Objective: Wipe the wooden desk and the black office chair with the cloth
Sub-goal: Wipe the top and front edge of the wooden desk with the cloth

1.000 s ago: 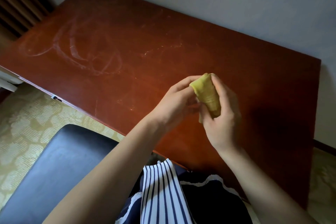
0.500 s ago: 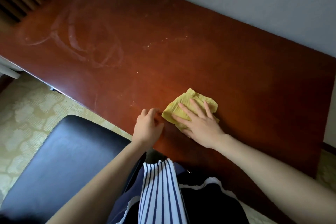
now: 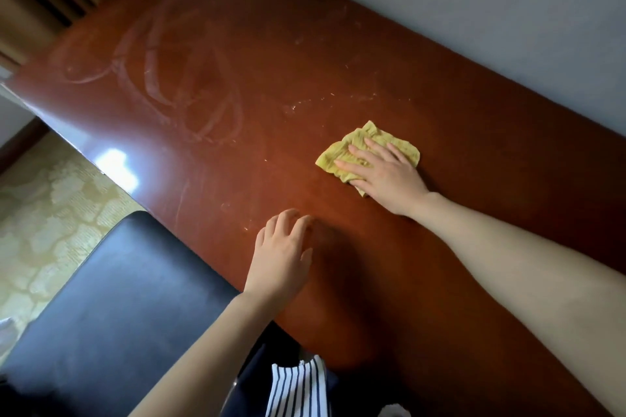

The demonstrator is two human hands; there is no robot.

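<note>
One cloth [image 3: 359, 140] flat on table [image 3: 338, 61], long axis left-right, under right hand [image 3: 386, 176], straight fingers pressing; left hand [image 3: 281, 254] loose, empty, nearby.

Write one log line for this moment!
right hand: presses crumpled yellow cloth on reddish wooden desk | left hand: fingertips on desk | black padded chair: no hand on it

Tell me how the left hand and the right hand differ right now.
The right hand lies flat with straight fingers; the left hand has its fingers bent. The right hand presses the yellow cloth; the left hand holds nothing. The right hand is farther onto the desk; the left hand sits near its front edge. Both are over the desk.
</note>
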